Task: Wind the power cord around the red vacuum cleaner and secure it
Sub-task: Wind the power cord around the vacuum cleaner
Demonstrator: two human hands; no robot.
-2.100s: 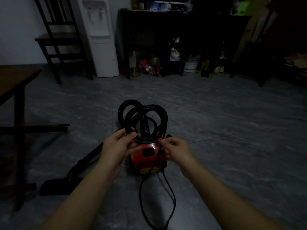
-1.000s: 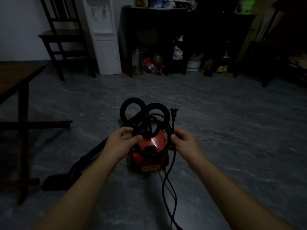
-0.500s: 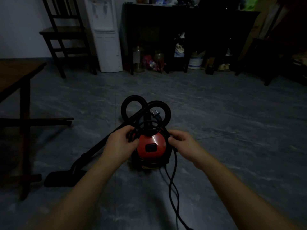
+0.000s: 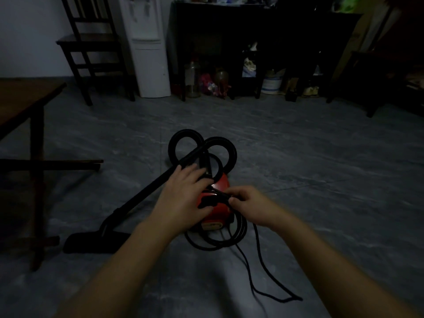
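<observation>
A dim, underexposed room: the dark shelf unit (image 4: 263, 26) at the back sinks into black, a small glare spot glints on the red vacuum cleaner (image 4: 223, 185), the right hand (image 4: 251, 203) blurs slightly, and wide-angle distortion bends the edges

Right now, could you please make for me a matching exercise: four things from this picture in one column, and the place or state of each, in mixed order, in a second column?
Column one:
1. left hand
2. right hand
3. floor nozzle
4. water dispenser

Column two:
A. stands at the far wall, beside the chair
B. pinches the power cord
C. lies on the floor, left of the red vacuum cleaner
D. rests, fingers straight, on top of the red vacuum cleaner

Pairs: 1-D, 2-B, 3-C, 4-A.
</observation>
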